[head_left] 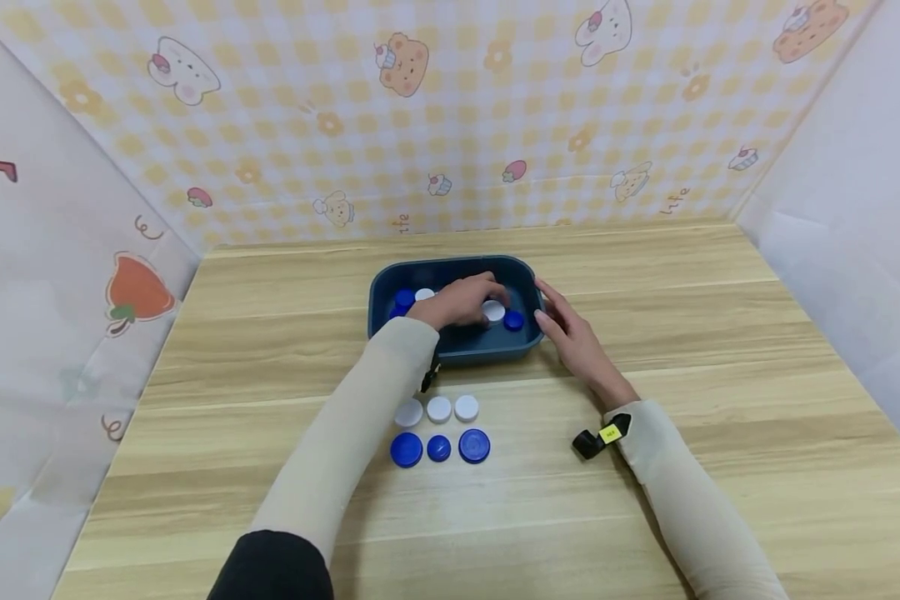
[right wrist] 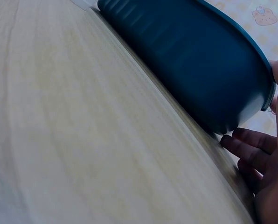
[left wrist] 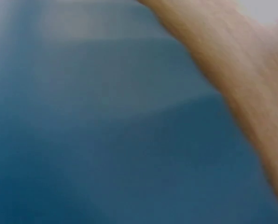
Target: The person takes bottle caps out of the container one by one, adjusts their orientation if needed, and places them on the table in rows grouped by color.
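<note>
A dark blue plastic bin (head_left: 487,357) with rounded corners holds blue and white bottle caps. Inside it, my left hand (head_left: 461,302) reaches down with bent fingers, close around a white cap (head_left: 493,312). I cannot tell whether those fingers grip the cap. Just to its right lies a blue cap (head_left: 513,320). My right hand (head_left: 573,342) holds the bin's right end, its fingers spread between rim and base on the outside, as the right wrist view shows. Blurred blue bin wall (left wrist: 106,154) and part of the hand fill the left wrist view.
Nearer me on the wooden table (head_left: 570,517) are two short rows: white caps (head_left: 439,409) behind, blue caps (head_left: 438,448) in front. My left sleeve passes beside them. More caps, including a blue one (head_left: 404,298), lie in the bin's left end. A patterned wall stands behind.
</note>
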Tool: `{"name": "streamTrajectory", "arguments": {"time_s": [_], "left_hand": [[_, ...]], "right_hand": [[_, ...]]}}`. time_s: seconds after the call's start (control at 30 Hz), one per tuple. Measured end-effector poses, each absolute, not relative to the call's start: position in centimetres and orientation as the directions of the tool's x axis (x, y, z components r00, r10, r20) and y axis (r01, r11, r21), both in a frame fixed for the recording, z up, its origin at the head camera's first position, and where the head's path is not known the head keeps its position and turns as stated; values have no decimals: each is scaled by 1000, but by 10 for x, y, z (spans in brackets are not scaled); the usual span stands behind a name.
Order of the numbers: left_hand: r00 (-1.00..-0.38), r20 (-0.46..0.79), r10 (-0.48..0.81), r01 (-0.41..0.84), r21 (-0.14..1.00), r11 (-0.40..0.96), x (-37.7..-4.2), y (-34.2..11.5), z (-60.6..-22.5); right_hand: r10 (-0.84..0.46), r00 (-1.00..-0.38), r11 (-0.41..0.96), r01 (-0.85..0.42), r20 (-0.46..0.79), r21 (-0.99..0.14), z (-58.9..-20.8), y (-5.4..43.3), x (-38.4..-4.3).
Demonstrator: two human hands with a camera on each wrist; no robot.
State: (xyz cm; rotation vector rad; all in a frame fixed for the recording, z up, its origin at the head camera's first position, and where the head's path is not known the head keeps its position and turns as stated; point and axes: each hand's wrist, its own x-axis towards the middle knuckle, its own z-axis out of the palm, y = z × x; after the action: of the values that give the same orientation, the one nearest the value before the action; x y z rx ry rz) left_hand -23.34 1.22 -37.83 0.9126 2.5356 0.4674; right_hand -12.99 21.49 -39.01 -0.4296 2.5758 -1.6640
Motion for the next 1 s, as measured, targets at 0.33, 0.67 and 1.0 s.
{"name": "streamTrajectory", "arguments": {"time_s": [0.33, 0.67, 1.0], "left_hand": [[-680, -231, 696, 528, 505, 683, -237, 6, -381], [-687, -211, 696, 507, 546, 666, -232, 0, -379], [-664, -79, 743, 561, 605, 566, -218, -6, -363]], "right_hand": [[-247, -961, 382, -212, 121, -899, -390, 215, -129], [-249, -962, 387, -205, 112, -899, -391, 215, -129], [-252, -962, 392, -196, 100, -899, -391, 215, -130]]}}
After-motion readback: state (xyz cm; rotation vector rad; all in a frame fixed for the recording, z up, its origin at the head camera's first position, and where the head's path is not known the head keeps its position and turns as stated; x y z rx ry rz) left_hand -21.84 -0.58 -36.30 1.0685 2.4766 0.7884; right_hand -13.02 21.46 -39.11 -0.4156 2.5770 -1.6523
